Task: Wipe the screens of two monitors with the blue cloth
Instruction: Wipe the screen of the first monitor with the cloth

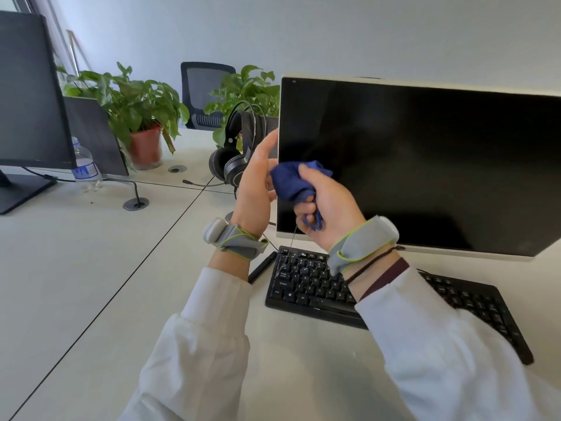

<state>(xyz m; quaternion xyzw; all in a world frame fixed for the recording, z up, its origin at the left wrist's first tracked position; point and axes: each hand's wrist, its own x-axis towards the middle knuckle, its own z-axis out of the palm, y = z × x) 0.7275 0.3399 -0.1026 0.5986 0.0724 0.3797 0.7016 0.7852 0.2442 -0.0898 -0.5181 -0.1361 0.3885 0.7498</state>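
A white-framed monitor (pixel 425 165) with a dark screen stands in front of me on the right. My right hand (pixel 329 208) is shut on a bunched blue cloth (pixel 293 180), held just in front of the screen's lower left corner. My left hand (pixel 255 186) is upright at the monitor's left edge, fingers apart, its palm touching the cloth. A second, black monitor (pixel 28 95) stands at the far left, its screen dark too.
A black keyboard (pixel 309 287) lies under my wrists, a black pen (pixel 262 266) beside it. Headphones (pixel 235 153) hang left of the white monitor. Two potted plants (pixel 136 110), a water bottle (pixel 83 165) and an office chair (pixel 203 89) stand further back.
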